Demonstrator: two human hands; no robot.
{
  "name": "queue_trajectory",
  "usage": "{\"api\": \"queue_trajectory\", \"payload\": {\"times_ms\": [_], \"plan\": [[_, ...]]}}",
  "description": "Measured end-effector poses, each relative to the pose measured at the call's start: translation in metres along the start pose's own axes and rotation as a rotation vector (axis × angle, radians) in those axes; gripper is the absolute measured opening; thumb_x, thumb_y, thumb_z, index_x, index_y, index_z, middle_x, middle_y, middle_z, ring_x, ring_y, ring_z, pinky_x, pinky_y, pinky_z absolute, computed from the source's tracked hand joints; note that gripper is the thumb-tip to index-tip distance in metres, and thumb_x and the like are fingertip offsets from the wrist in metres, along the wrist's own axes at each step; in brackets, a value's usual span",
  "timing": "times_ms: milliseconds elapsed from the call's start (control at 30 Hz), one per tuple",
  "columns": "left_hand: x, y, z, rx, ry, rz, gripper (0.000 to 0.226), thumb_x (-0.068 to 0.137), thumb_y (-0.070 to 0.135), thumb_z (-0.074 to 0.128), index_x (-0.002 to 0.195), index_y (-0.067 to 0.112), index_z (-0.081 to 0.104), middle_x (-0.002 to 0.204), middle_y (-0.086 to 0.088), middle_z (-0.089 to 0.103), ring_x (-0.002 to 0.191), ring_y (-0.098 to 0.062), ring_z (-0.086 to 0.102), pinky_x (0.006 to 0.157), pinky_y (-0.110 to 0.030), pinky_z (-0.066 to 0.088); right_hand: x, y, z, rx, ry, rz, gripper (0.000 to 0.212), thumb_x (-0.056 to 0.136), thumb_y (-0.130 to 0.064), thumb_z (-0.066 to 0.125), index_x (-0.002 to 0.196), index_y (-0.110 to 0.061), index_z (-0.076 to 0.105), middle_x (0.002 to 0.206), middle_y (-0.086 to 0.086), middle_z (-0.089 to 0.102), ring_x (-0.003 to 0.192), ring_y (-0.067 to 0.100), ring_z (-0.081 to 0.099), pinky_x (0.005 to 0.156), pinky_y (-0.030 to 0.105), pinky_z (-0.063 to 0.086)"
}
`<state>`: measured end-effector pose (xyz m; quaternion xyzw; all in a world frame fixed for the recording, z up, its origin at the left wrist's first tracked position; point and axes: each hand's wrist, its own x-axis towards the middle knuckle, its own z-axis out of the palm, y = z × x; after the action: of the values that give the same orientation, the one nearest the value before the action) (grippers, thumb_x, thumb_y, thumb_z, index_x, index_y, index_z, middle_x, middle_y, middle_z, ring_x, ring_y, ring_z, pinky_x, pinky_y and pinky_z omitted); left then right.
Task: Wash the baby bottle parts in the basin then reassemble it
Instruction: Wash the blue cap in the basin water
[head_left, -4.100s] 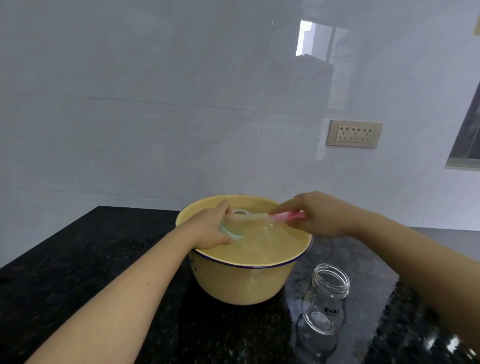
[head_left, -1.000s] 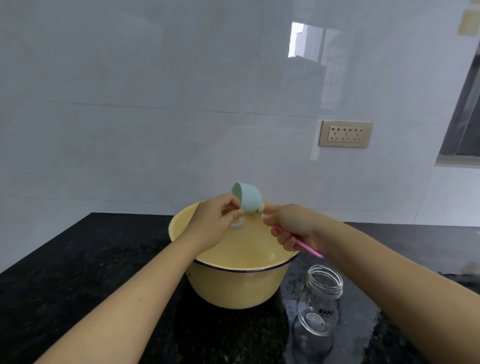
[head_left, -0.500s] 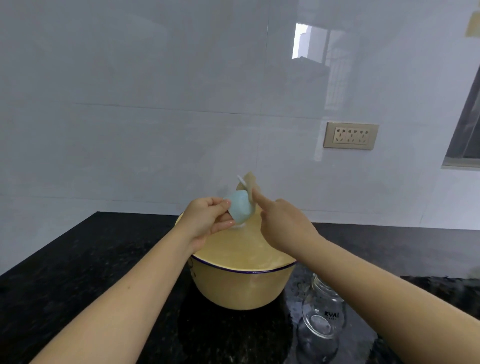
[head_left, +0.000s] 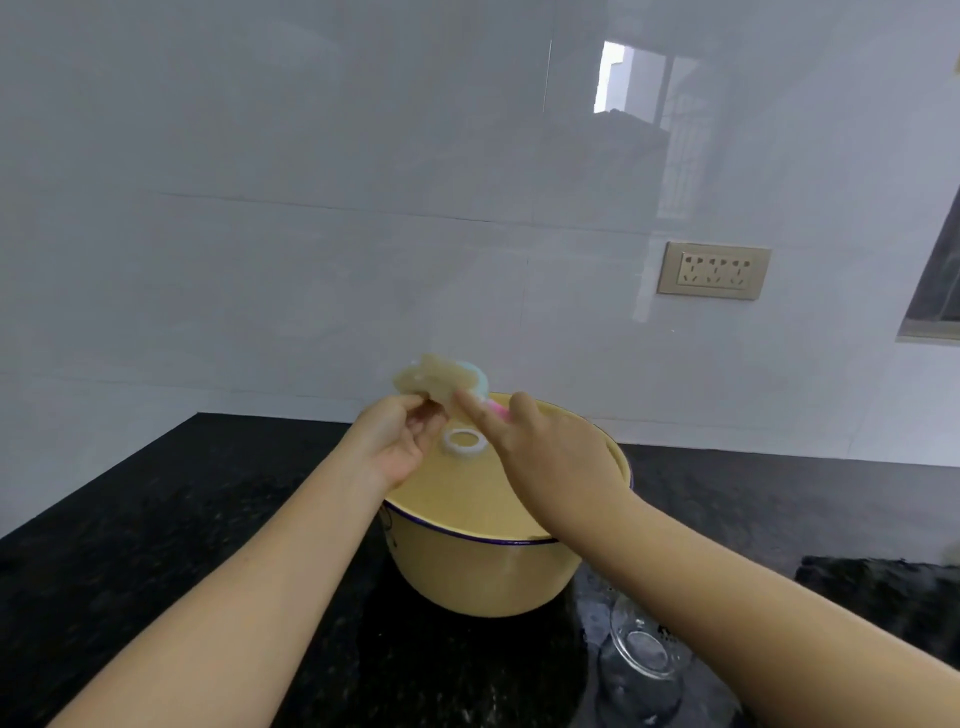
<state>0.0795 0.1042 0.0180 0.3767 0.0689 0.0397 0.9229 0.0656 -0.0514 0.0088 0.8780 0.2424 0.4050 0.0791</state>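
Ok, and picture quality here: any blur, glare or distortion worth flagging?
Head view: motion blur smears the bottle part pinched by the left hand and the tip of the pink brush in the right hand; the white ring in the basin is sharp. Head view: a window reflection glares on the glossy wall. Head view: the wide lens bows the countertop edge.
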Motion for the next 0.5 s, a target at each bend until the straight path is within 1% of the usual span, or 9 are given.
{"api": "queue_trajectory", "payload": {"times_ms": [33,67,100,133,167,267,333,400,500], "plan": [[0.0,0.001,-0.001,0.006,-0.005,-0.016,0.016,0.096,0.001,0.044,0.087,-0.001,0.057,0.063,-0.01,0.07,0.064,-0.017,0.069,0.059,-0.023,0.057,0.002,0.001,-0.002,0.012,-0.044,0.022,0.075,0.059,-0.002,0.074,0.127,-0.028,0.059,0.064,0.002,0.026,0.042,0.012,-0.006,0.045,0.02,-0.006],[0.0,0.001,-0.001,0.017,-0.009,-0.027,0.016,0.097,0.004,0.045,0.086,0.0,0.057,0.06,-0.009,0.071,0.059,-0.015,0.07,0.057,-0.022,0.057,0.005,0.004,-0.007,0.028,-0.115,0.054,0.073,0.07,-0.003,0.067,0.136,-0.029,0.048,0.071,0.003,0.028,0.04,0.015,0.003,0.042,0.023,-0.001],[-0.001,0.001,-0.002,0.038,-0.016,-0.028,0.017,0.097,0.007,0.046,0.086,0.001,0.058,0.058,-0.006,0.071,0.054,-0.012,0.069,0.055,-0.02,0.056,0.007,0.009,-0.007,0.049,-0.161,0.083,0.069,0.083,-0.004,0.054,0.143,-0.03,0.033,0.078,0.003,0.03,0.041,0.019,0.018,0.04,0.026,0.006],[-0.001,0.001,-0.003,0.065,-0.023,-0.021,0.018,0.097,0.009,0.046,0.086,0.003,0.059,0.058,-0.003,0.071,0.052,-0.009,0.069,0.053,-0.019,0.055,0.007,0.016,-0.004,0.08,-0.203,0.102,0.066,0.09,-0.004,0.042,0.146,-0.033,0.022,0.083,0.003,0.03,0.048,0.024,0.03,0.041,0.029,0.013],[-0.001,0.001,-0.003,0.101,-0.034,-0.014,0.019,0.098,0.01,0.046,0.086,0.005,0.059,0.059,-0.001,0.071,0.052,-0.007,0.068,0.05,-0.018,0.054,0.007,0.022,-0.002,0.134,-0.235,0.113,0.065,0.091,-0.004,0.037,0.145,-0.036,0.019,0.085,0.002,0.031,0.056,0.025,0.037,0.043,0.03,0.018],[-0.002,-0.001,-0.001,0.227,-0.058,-0.008,0.019,0.099,0.014,0.044,0.088,0.011,0.059,0.075,0.0,0.067,0.065,-0.007,0.063,0.045,-0.013,0.049,0.001,0.031,0.005,0.203,-0.278,0.124,0.066,0.091,-0.006,0.039,0.141,-0.045,0.023,0.087,-0.002,0.037,0.066,0.023,0.04,0.049,0.029,0.026],[-0.002,-0.002,-0.001,0.297,-0.074,-0.011,0.019,0.1,0.017,0.041,0.09,0.015,0.058,0.082,0.001,0.06,0.069,-0.007,0.055,0.044,-0.013,0.046,-0.001,0.035,0.007,0.214,-0.31,0.11,0.064,0.092,-0.009,0.041,0.138,-0.05,0.026,0.093,-0.002,0.045,0.072,0.024,0.05,0.053,0.028,0.029],[-0.003,-0.003,-0.002,0.361,-0.1,-0.018,0.021,0.101,0.017,0.039,0.091,0.018,0.058,0.083,0.001,0.057,0.069,-0.007,0.052,0.048,-0.016,0.044,-0.001,0.041,0.008,0.182,-0.331,0.06,0.059,0.093,-0.013,0.041,0.135,-0.053,0.03,0.104,-0.002,0.052,0.086,0.025,0.059,0.059,0.029,0.032],[-0.004,-0.004,-0.001,0.409,-0.137,-0.012,0.023,0.101,0.016,0.038,0.091,0.018,0.058,0.085,-0.001,0.057,0.072,-0.01,0.052,0.059,-0.022,0.042,0.0,0.048,0.007,0.162,-0.382,0.005,0.053,0.097,-0.021,0.04,0.136,-0.055,0.031,0.115,-0.002,0.054,0.101,0.024,0.059,0.064,0.03,0.035]]}}
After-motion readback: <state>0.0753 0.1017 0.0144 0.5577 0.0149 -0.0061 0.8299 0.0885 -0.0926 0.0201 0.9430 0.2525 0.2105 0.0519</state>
